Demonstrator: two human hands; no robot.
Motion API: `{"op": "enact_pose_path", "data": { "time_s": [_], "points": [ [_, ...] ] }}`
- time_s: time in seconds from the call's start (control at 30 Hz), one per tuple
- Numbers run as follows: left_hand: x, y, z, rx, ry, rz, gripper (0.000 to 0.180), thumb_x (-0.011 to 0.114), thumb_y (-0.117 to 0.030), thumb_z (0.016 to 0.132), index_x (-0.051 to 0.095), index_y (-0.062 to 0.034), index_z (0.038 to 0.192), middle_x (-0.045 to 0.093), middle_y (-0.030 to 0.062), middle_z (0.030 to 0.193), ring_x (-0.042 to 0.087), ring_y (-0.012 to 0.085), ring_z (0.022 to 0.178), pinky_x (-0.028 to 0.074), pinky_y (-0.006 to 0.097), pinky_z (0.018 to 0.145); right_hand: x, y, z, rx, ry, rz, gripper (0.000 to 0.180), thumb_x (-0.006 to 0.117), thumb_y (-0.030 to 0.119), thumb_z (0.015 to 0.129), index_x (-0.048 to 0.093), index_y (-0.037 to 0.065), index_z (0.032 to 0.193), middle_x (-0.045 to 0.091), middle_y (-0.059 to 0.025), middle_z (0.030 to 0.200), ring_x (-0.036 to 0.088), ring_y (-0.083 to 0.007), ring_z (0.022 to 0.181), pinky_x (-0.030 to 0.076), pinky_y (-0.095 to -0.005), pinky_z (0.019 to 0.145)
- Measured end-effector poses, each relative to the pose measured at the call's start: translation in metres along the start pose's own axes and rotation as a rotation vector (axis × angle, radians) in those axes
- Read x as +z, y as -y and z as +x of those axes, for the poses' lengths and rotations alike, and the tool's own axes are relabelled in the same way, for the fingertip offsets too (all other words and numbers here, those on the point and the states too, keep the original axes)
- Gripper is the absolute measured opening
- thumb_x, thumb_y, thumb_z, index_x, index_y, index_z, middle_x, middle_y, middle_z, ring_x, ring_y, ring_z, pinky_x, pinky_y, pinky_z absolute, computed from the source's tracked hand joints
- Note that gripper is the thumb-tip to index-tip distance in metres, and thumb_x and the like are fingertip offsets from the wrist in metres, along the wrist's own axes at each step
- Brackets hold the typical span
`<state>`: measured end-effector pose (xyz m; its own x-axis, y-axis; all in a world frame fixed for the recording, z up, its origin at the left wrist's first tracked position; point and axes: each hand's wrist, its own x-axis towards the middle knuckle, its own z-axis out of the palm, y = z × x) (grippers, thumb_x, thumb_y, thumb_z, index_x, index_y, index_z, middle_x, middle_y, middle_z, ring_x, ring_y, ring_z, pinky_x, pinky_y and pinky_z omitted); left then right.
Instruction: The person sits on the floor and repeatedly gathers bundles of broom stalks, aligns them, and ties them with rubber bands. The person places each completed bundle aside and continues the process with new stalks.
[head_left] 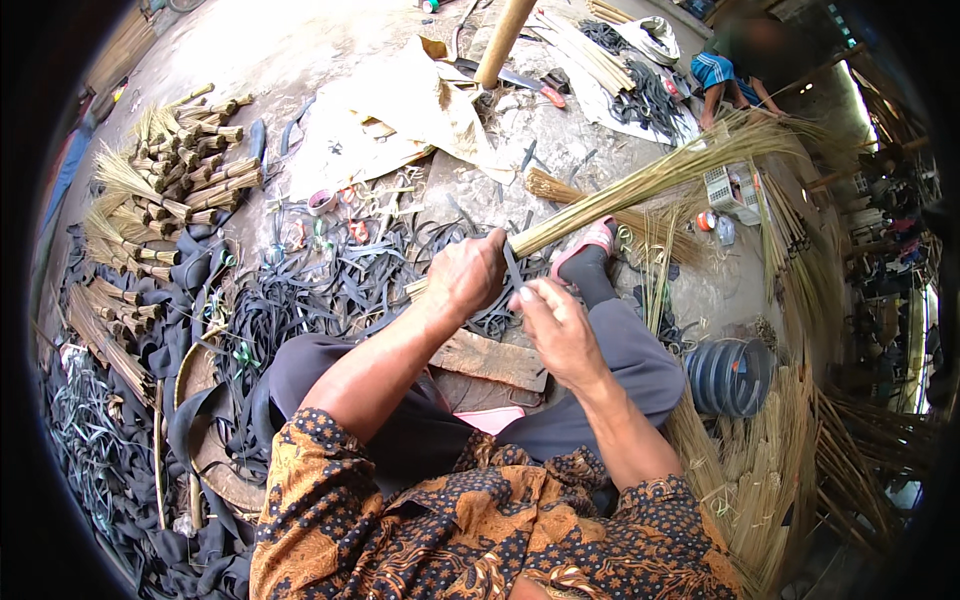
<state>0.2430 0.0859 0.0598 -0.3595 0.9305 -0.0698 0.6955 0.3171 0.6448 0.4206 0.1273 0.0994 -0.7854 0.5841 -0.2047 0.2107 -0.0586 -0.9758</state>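
A long bundle of thin straw-like sticks (640,185) slants from my lap toward the upper right, its loose tips fanned out. My left hand (468,275) is wrapped round its thick near end, with the cut butts poking out below the fist. A dark rubber strip (513,268) runs from the bundle down to my right hand (555,325), which pinches it between thumb and fingers. The strip lies against the bundle beside my left fist; whether it circles the bundle is hidden. Below my hands a wooden board (490,360) lies across my lap area.
Dark rubber strips (330,270) heap on the floor at left. Several tied stick bundles (190,160) are stacked at upper left. A red-handled knife (535,88) lies near a wooden post (503,45). Loose sticks (750,470) and a ribbed dark cylinder (728,377) are at right. Another person (725,75) sits beyond.
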Motion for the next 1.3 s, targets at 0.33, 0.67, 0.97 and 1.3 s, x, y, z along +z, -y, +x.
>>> {"op": "enact_pose_path", "data": {
  "time_s": [0.33, 0.67, 0.97, 1.3],
  "points": [
    [-0.035, -0.012, -0.008, 0.029, 0.770, -0.944, 0.035, 0.078, -0.014, 0.091, 0.062, 0.0043, 0.117, 0.072, 0.0067, 0.089, 0.072, 0.0147, 0.076, 0.058, 0.031, 0.072, -0.035, 0.000, -0.007, 0.057, 0.068, 0.374, 0.027, 0.056, 0.024, 0.110, 0.060, 0.005, 0.130, 0.044, 0.0100, 0.072, 0.029, 0.0012, 0.053, 0.023, -0.0195, 0.046],
    [-0.013, -0.011, -0.016, 0.165, -0.055, -0.102, 0.045, 0.064, -0.044, 0.099, 0.057, -0.0032, 0.115, 0.070, 0.0261, 0.102, 0.070, 0.0470, 0.093, 0.055, 0.056, 0.078, -0.027, 0.007, 0.000, -0.036, -0.129, -0.115, 0.025, 0.051, 0.026, 0.112, 0.060, 0.002, 0.111, 0.063, -0.0012, 0.074, 0.044, -0.0010, 0.058, 0.034, -0.0198, 0.052],
    [-0.021, -0.006, -0.008, -0.004, 0.020, -0.295, 0.047, 0.065, -0.046, 0.099, 0.065, 0.0005, 0.106, 0.068, 0.0216, 0.076, 0.069, 0.0395, 0.072, 0.052, 0.049, 0.068, -0.038, 0.028, -0.042, -0.002, -0.035, -0.199, 0.025, 0.055, 0.026, 0.109, 0.061, 0.005, 0.098, 0.052, 0.0038, 0.064, 0.042, -0.0035, 0.059, 0.035, -0.0250, 0.055],
    [-0.039, -0.038, -0.030, 0.095, 0.925, -1.301, 0.048, 0.065, -0.048, 0.102, 0.065, -0.0021, 0.116, 0.069, 0.0065, 0.082, 0.068, 0.0129, 0.069, 0.057, 0.025, 0.058, -0.082, 0.010, -0.014, -0.554, -0.011, -0.584, 0.010, 0.058, 0.006, 0.101, 0.065, 0.004, 0.107, 0.063, -0.0047, 0.080, 0.059, -0.0143, 0.071, 0.048, -0.0302, 0.065]
  ]
}}
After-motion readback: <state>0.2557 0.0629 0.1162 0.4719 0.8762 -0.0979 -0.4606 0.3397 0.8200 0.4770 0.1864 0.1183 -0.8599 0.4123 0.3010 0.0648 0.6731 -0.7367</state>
